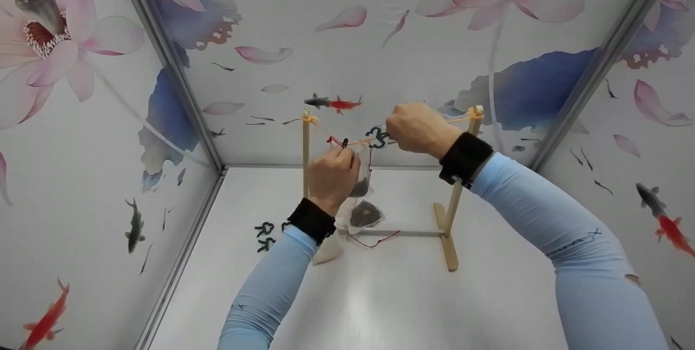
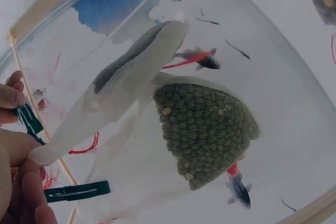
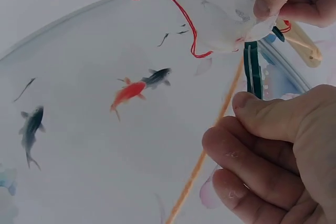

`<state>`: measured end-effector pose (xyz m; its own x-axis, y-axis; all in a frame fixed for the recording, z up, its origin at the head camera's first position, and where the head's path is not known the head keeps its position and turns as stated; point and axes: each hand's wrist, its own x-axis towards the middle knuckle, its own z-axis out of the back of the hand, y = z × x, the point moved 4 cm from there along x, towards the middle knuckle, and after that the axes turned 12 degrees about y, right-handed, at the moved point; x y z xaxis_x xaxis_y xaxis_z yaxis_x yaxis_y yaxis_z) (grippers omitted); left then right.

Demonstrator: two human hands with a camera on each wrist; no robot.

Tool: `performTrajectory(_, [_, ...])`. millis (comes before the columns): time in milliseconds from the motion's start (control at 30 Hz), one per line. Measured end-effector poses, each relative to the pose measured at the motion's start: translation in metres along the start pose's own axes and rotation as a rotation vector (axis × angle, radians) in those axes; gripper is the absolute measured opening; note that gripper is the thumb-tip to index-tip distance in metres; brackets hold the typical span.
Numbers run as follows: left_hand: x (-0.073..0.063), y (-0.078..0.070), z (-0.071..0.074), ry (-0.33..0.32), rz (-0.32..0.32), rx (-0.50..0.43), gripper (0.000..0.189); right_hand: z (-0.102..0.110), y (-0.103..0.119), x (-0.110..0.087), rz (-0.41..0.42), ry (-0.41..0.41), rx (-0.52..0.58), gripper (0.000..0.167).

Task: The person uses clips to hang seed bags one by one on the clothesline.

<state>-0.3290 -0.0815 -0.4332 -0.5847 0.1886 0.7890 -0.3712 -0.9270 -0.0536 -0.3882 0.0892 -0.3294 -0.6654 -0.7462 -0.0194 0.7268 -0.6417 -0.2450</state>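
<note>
An orange cord [image 1: 358,141] runs between two wooden posts. My left hand [image 1: 334,179] is at the cord and pinches the top edge of a white gauze drawstring bag [image 2: 205,129] with dark green contents. The bag hangs below the fingers. Just beside them, another dark green clip [image 2: 79,191] crosses the cord. My right hand [image 1: 421,128] is to the right, holding a dark green clip [image 3: 252,69] between thumb and fingers; the clip's end meets the bag's edge near the cord. A red drawstring [image 3: 189,24] dangles from the gauze.
The right post [image 1: 459,187] stands on a wooden foot, with a grey bar [image 1: 418,233] low across the rack. More clips [image 1: 264,229] lie on the white table left of it. A second dark-filled bag [image 1: 365,214] and a pale bag [image 1: 327,252] are near the rack's base. Printed walls surround the table.
</note>
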Motion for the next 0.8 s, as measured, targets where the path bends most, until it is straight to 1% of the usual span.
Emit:
performTrajectory(67, [0.001,0.004,0.0,0.006,0.0,0.017,0.027,0.002,0.001,0.008,0.003,0.031,-0.006,0.02])
performTrajectory(233, [0.003,0.008,-0.001,0.047,0.017,0.046,0.024,0.004,0.01,0.025,0.016,0.078,-0.046,0.022])
performTrajectory(333, [0.005,0.009,-0.002,0.054,0.021,0.069,0.025,0.005,0.017,0.033,0.03,0.095,-0.072,0.026])
performTrajectory(433, [0.007,0.01,-0.003,0.047,0.023,0.071,0.025,0.007,0.023,0.039,0.053,0.106,-0.104,0.03])
performTrajectory(600, [0.01,0.012,-0.003,0.031,0.012,0.061,0.025,0.006,0.027,0.044,0.089,0.122,-0.145,0.033])
performTrajectory(733, [0.01,0.012,-0.005,0.031,0.003,0.072,0.026,0.003,0.025,0.043,0.093,0.131,-0.144,0.029])
performTrajectory(800, [0.01,0.013,-0.006,0.027,0.0,0.07,0.026,0.0,0.022,0.042,0.094,0.129,-0.125,0.025])
